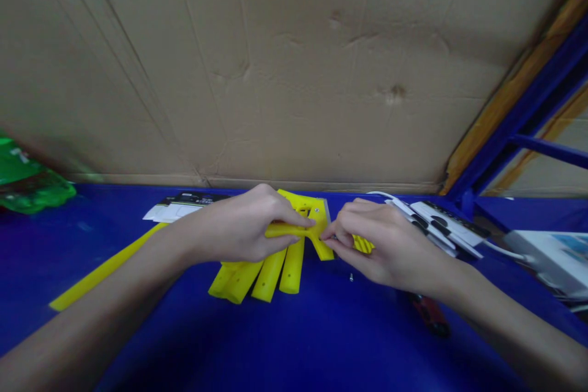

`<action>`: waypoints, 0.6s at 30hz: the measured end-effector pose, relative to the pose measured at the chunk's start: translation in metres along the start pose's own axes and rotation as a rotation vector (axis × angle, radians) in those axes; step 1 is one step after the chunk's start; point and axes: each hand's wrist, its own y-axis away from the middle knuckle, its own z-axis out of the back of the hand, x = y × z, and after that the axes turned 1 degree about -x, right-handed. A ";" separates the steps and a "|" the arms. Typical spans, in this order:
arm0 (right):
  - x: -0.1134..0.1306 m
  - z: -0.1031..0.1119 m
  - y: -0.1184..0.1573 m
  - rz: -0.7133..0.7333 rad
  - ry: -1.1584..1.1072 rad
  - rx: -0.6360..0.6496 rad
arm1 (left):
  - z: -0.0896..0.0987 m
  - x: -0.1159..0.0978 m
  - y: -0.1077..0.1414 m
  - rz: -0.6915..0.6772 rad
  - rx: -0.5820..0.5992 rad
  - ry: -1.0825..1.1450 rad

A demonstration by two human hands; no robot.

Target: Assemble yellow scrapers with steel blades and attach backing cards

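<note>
From my head view, my left hand (255,220) grips the yellow piece (323,225) over the blue table (184,343), and my right hand (381,239) is bunched closed at its right edge, holding what, if anything, I can't tell. I think this is fiddly work on that edge, needing a steady hold. Writing on the cards (172,212) left of the piece is too blurry to read.

Blue tabletop (294,349) under yellow pieces (291,266), 1 small screw (351,277) and, apparently, a red tool (430,315).
</note>
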 end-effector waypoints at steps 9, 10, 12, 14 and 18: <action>0.007 0.006 0.001 -0.078 -0.047 0.060 | 0.003 0.004 0.001 0.029 -0.029 0.036; 0.008 0.007 0.000 -0.120 -0.071 0.063 | 0.004 0.004 0.001 0.029 -0.034 0.044; 0.011 0.009 -0.002 -0.224 -0.138 0.073 | 0.005 0.004 0.001 0.019 -0.041 0.054; 0.012 0.011 -0.004 -0.321 -0.224 0.076 | 0.005 0.003 0.001 0.006 -0.049 0.060; 0.006 0.011 -0.005 -0.488 -0.468 -0.075 | 0.003 0.002 0.001 0.001 -0.052 0.012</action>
